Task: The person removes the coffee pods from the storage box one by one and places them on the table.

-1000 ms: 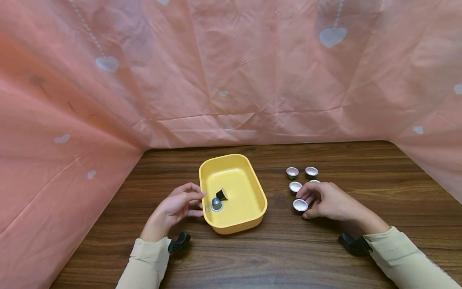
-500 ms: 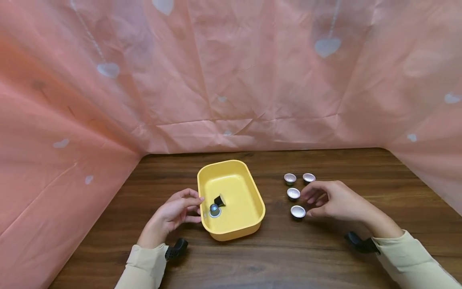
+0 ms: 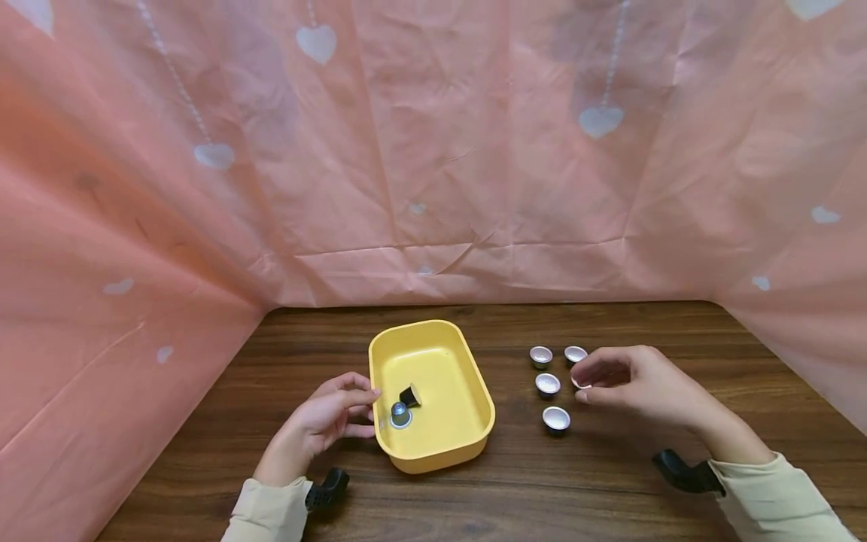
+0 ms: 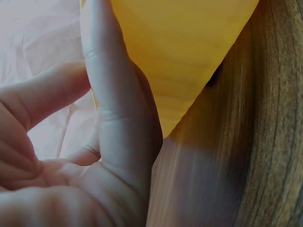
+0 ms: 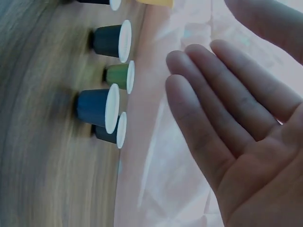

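A yellow tray (image 3: 484, 399) sits mid-table with two coffee capsules inside: a black one (image 3: 410, 394) on its side and a silver-topped one (image 3: 400, 413) upright. My left hand (image 3: 369, 410) rests against the tray's left wall, and in the left wrist view its thumb (image 4: 118, 109) lies along the yellow tray (image 4: 184, 47). To the right, several foil-topped capsules (image 3: 547, 384) stand on the wood. My right hand (image 3: 581, 380) hovers over them with fingers relaxed and empty; one capsule (image 3: 581, 385) peeks out beneath it. In the right wrist view its fingers (image 5: 203, 109) are spread beside the capsules (image 5: 97, 106).
A pink curtain (image 3: 433, 150) with heart shapes walls in the back and both sides of the wooden table (image 3: 474, 504). The nearest capsule (image 3: 556, 418) stands alone in front of the right hand. Black wrist mounts (image 3: 684, 473) show near both sleeves.
My right hand has lifted off the nearest capsule and drawn back and rightward over the group. The left hand stays on the tray. The head view has tilted up slightly.
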